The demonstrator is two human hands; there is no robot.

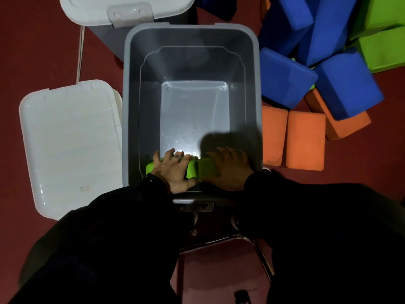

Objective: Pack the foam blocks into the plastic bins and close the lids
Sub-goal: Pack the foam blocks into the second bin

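Dark sleeves (109,238) fill the near part of the view, both arms reaching into the grey bin (129,106). Between them, below the bin's near rim, a metal frame (219,240) on the red floor (32,40); cannot tell what it belongs to.

Left hand (173,170) fingers spread, palm down, pressing flat on a green block (205,168) at the bin's near wall. Right hand (230,167) also flat on the same green foam, fingers loosely spread, in shadow. Cannot tell if this is one block or two side by side; a seam shows between the hands. Neither hand curls around it, both rest on top. Rest of the bin's bottom is bare.

White lid (68,145) lies flat on the floor just left of the bin, touching or nearly touching its left wall.

Just right of the bin, two orange blocks (304,139) stand side by side on the floor, a third orange one farther right under the blue ones. Blue blocks (287,82) piled beyond them, one just beside the bin's right rim. Green blocks (383,47) at the far right edge of the floor, behind the blue.

Far left, a second bin (105,38) behind the first, its white lid (122,7) on, clasp facing the camera.
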